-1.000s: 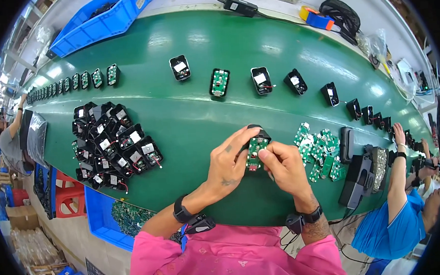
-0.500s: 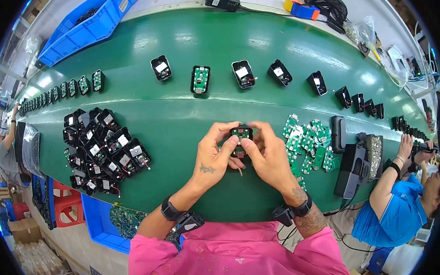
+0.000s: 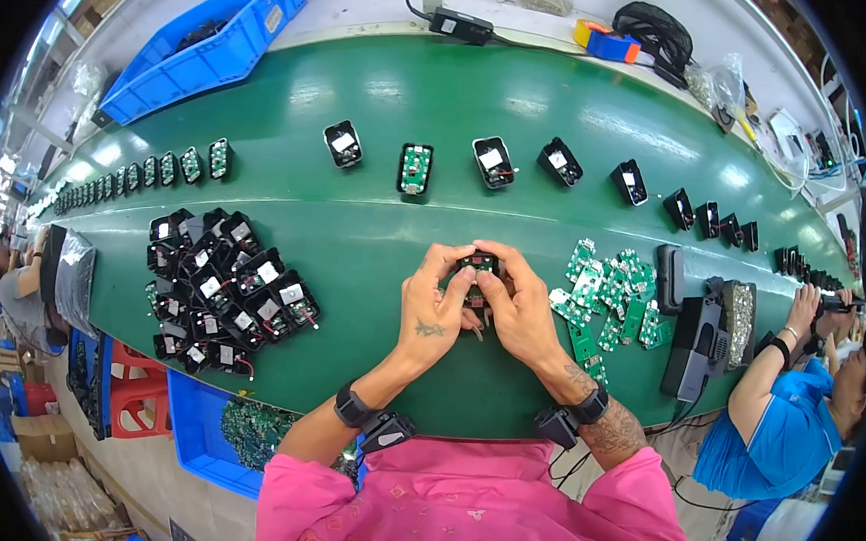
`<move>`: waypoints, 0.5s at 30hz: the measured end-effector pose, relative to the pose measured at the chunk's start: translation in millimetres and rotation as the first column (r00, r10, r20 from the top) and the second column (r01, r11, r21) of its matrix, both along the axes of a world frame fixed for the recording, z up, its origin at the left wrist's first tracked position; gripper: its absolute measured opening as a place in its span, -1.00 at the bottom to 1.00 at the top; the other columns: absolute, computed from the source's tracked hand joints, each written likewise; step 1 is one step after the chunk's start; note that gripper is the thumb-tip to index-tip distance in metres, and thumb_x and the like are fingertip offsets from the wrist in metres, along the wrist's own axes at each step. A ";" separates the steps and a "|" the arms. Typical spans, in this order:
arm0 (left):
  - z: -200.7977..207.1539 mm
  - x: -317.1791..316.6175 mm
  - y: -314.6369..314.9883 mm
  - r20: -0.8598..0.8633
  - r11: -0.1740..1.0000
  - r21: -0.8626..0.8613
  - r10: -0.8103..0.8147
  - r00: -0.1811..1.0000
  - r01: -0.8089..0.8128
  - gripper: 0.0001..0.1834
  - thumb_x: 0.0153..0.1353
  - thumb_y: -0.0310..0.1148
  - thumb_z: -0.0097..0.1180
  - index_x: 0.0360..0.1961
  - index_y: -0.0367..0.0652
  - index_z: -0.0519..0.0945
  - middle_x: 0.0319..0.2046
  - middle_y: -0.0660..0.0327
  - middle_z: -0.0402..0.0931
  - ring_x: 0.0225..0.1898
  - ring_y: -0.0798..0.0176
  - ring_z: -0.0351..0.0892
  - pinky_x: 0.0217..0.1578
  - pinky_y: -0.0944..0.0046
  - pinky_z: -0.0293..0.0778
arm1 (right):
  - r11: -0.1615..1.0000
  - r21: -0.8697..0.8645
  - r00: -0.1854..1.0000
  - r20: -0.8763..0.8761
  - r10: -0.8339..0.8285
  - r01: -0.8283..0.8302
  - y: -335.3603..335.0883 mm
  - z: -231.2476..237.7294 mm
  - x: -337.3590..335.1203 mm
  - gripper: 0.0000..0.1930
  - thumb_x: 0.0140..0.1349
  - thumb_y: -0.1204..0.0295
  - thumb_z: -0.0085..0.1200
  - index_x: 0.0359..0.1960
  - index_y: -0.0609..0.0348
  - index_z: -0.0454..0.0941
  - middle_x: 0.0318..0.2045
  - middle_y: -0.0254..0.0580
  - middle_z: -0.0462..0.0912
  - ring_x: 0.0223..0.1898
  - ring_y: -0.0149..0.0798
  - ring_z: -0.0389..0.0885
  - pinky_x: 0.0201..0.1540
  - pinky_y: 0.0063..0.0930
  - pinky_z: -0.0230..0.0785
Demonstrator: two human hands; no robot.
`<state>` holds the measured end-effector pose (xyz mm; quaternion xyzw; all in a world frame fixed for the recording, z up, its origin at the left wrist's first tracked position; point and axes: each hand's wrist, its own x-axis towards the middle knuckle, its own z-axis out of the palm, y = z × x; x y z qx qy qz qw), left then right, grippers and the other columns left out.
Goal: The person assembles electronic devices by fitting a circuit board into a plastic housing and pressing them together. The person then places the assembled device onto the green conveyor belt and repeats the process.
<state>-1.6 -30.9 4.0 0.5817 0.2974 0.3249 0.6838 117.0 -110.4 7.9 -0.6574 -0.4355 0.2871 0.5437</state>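
Observation:
Both hands hold one small black housing with a green circuit board (image 3: pixel 479 261) in its open top, just above the green table. My left hand (image 3: pixel 433 308) wraps its left side and my right hand (image 3: pixel 521 310) its right side. Both thumbs lie on the board and cover much of it. Below the fingers a thin light strip or wire end pokes out; I cannot make out which. Left of my hands lies a heap of black housings (image 3: pixel 224 293) with white labels and short wires. On the right are loose green circuit boards (image 3: pixel 605 291).
Beyond my hands, black housings (image 3: pixel 493 162) stand in a spaced row. A blue crate (image 3: pixel 202 67) sits at the far left. A grey-black device (image 3: pixel 692 350) and a tray of small metal parts (image 3: pixel 740 323) are at right, near a co-worker in blue (image 3: pixel 768 405). Another person works far left.
The view has shifted slightly, so the table things appear farther right. My thumbs have come a little closer together over the board; both hands keep their hold on the housing.

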 end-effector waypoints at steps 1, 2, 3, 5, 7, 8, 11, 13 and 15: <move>1.4 -0.4 1.0 -0.029 1.000 0.004 -0.019 0.999 0.019 -0.76 0.42 -0.45 -0.01 0.06 -0.27 0.38 -0.19 0.03 0.56 -0.58 0.37 0.59 -0.68 0.47 0.54 | 0.999 -0.033 1.000 0.014 0.002 -0.002 0.0 1.3 1.3 -0.66 0.39 0.50 0.01 0.19 0.12 0.46 -0.41 -0.38 0.50 -0.43 -0.56 0.38 -0.39 -0.61 0.31; 3.0 -1.5 2.7 -0.037 1.000 0.009 -0.015 0.999 0.016 -0.73 0.42 -0.45 0.00 0.10 -0.25 0.38 -0.21 0.04 0.58 -0.56 0.36 0.61 -0.68 0.47 0.53 | 1.000 -0.021 1.000 0.010 0.011 -0.011 2.1 2.2 1.2 -0.66 0.39 0.50 0.01 0.19 0.12 0.46 -0.41 -0.38 0.50 -0.43 -0.56 0.38 -0.39 -0.61 0.31; 6.2 -2.8 4.6 -0.042 1.000 0.021 -0.007 0.999 0.007 -0.73 0.42 -0.45 0.00 0.10 -0.25 0.38 -0.21 0.04 0.58 -0.56 0.36 0.61 -0.68 0.47 0.53 | 1.000 -0.021 1.000 0.008 0.019 -0.019 4.4 3.5 1.2 -0.66 0.40 0.49 0.00 0.20 0.13 0.46 -0.40 -0.39 0.51 -0.44 -0.57 0.39 -0.41 -0.63 0.31; 16.6 -3.2 9.6 -0.073 0.999 0.039 -0.012 0.997 0.015 -0.66 0.38 -0.44 0.04 0.14 -0.28 0.42 -0.03 -0.07 0.58 -0.48 0.28 0.69 -0.61 0.35 0.62 | 1.000 -0.011 1.000 0.005 0.025 -0.025 9.3 9.4 0.5 -0.66 0.41 0.48 0.00 0.20 0.13 0.45 -0.40 -0.39 0.52 -0.44 -0.58 0.41 -0.42 -0.65 0.32; 43.0 -8.3 23.6 -0.150 0.995 0.041 -0.083 0.985 0.090 -0.58 0.37 -0.41 0.07 0.22 -0.26 0.36 0.05 -0.12 0.52 -0.49 0.24 0.70 -0.60 0.34 0.62 | 0.998 -0.060 0.972 -0.233 -0.007 -0.008 13.5 17.0 0.6 -0.65 0.42 0.44 -0.01 0.22 0.12 0.44 -0.37 -0.37 0.54 -0.48 -0.58 0.45 -0.46 -0.69 0.34; 59.9 -12.9 32.3 -0.220 0.986 0.027 -0.153 0.963 0.163 -0.48 0.36 -0.38 0.09 0.30 -0.23 0.30 0.14 -0.17 0.46 -0.50 0.21 0.70 -0.59 0.34 0.63 | 0.999 0.034 0.966 -0.260 -0.003 0.012 16.2 10.0 2.3 -0.63 0.43 0.41 -0.02 0.24 0.12 0.42 -0.35 -0.33 0.56 -0.52 -0.56 0.50 -0.52 -0.68 0.39; 59.3 -26.9 109.6 -0.494 0.539 0.781 0.227 0.839 0.314 -0.11 0.09 -0.30 0.25 0.43 -0.17 0.13 0.37 -0.20 0.18 0.36 -0.24 0.21 0.28 -0.15 0.29 | 0.999 -0.027 0.952 -0.302 -0.038 0.031 13.8 5.8 7.7 -0.61 0.42 0.40 -0.01 0.26 0.12 0.41 -0.32 -0.28 0.58 -0.54 -0.53 0.54 -0.54 -0.65 0.43; 89.4 -12.6 146.6 -0.763 0.618 0.642 0.450 0.465 0.455 0.02 0.05 -0.30 0.29 0.48 -0.13 -0.03 0.48 -0.12 -0.08 0.28 -0.26 0.32 0.18 -0.11 0.40 | 0.992 -0.125 0.971 -0.238 0.002 -0.033 15.3 15.9 0.3 -0.62 0.36 0.42 0.06 0.21 0.11 0.47 -0.43 -0.29 0.57 -0.53 -0.49 0.57 -0.51 -0.57 0.46; 40.3 -33.6 214.0 -0.721 0.525 0.693 0.519 0.459 0.494 0.07 -0.01 -0.26 0.36 0.47 -0.13 0.01 0.45 -0.12 0.02 0.16 -0.26 0.45 0.12 -0.11 0.45 | 0.992 -0.052 0.993 0.014 0.114 -0.113 27.0 9.8 -19.3 -0.64 0.31 0.41 0.11 0.15 0.10 0.53 -0.52 -0.31 0.55 -0.50 -0.47 0.59 -0.46 -0.48 0.45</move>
